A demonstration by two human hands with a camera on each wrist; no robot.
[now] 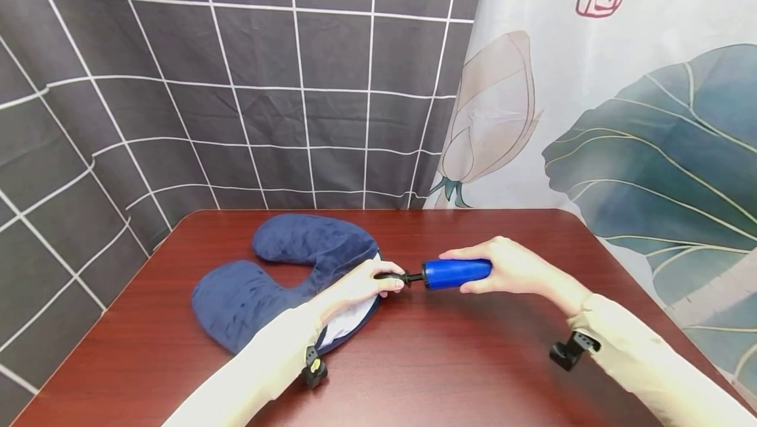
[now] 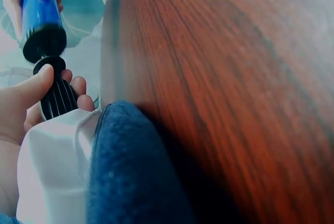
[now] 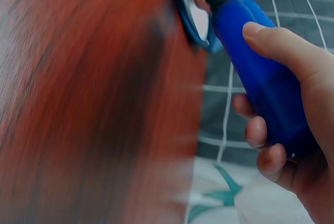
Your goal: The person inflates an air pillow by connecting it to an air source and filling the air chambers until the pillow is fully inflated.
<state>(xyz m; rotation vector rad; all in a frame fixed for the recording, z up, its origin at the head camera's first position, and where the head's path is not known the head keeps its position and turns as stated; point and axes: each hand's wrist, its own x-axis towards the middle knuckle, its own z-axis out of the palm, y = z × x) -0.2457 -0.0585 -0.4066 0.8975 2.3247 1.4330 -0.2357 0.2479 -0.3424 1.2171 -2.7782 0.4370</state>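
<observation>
- Head view: two hands work over the reddish-brown worktop (image 1: pixel 461 361), a blue pump (image 1: pixel 457 273) running roughly level between them, just right of a navy neck pillow (image 1: pixel 296 236).
- The left hand (image 1: pixel 357 284) grasps the pump's black handle (image 1: pixel 390 276), thumb on one side and fingers curled round the other; the left wrist view shows the handle's lengthwise ridges and the round collar above the thumb.
- The right hand (image 1: pixel 508 266) is wrapped round the blue barrel near its far end, thumb along one side and fingertips showing on the other in the right wrist view.
- Between handle and barrel I can see a short piece of black rod, so the two parts stand slightly apart.
- The pillow lies on the left part of the worktop, its open side facing left; along its right edge, white inner cloth (image 1: pixel 349 322) shows beside the navy plush.
- That white cloth sits right by the left hand; I cannot tell whether the handle touches it.
- Both arms wear cream sleeves (image 1: pixel 639 355), with a small black camera (image 1: pixel 570 350) at each wrist.
- Behind the worktop hangs a dark grey curtain (image 1: pixel 331 112) with white grid lines, and to its right a pale cloth (image 1: pixel 644 171) printed with a bud and a big blue-green leaf.
</observation>
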